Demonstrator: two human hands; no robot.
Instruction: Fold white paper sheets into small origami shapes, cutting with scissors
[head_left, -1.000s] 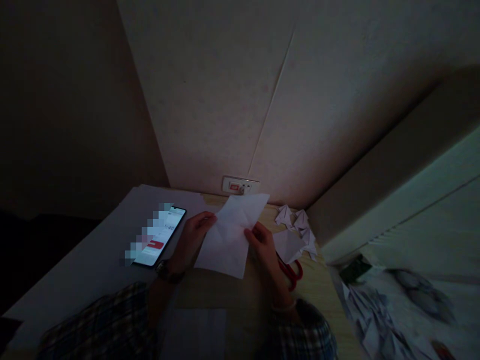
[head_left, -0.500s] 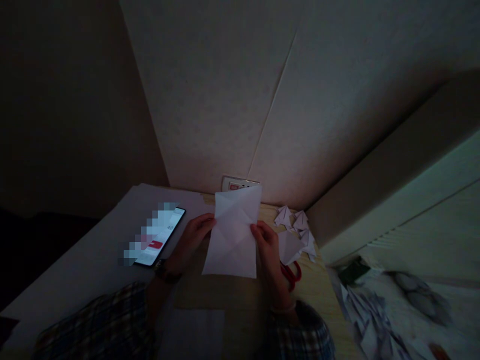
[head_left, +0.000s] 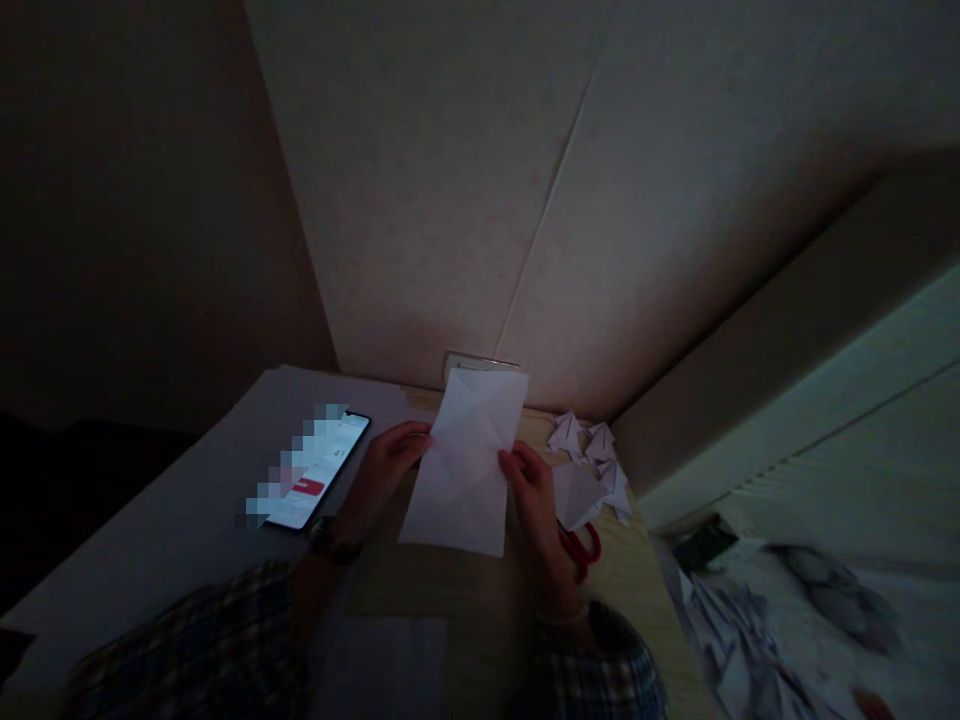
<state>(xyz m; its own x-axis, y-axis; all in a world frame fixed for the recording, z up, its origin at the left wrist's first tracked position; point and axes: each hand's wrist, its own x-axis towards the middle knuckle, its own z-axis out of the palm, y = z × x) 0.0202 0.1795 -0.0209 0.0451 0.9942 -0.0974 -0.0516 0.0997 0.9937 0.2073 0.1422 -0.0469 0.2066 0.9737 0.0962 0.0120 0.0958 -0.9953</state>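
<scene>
A creased white sheet of paper (head_left: 469,470) is held up above the wooden table, tilted slightly to the right at its top. My left hand (head_left: 390,460) pinches its left edge between thumb and fingers. On the opposite edge my right hand (head_left: 531,480) grips the sheet the same way, a little lower. Diagonal and cross fold lines run over the paper. Red-handled scissors (head_left: 585,552) lie just right of my right wrist, their blades hidden. A piece of white paper (head_left: 577,495) rests beside them.
Several folded paper figures (head_left: 600,445) sit at the table's back right. A lit phone (head_left: 319,472) lies at left on large white sheets (head_left: 172,520). Another sheet (head_left: 390,665) is at the front. A wall socket (head_left: 480,362) is behind. Many folded papers (head_left: 739,640) lie lower right.
The sheet's top edge has levelled and shifted slightly right, while its bottom has swung a little left. It now covers more of the wall socket. Both hands keep hold of the sheet.
</scene>
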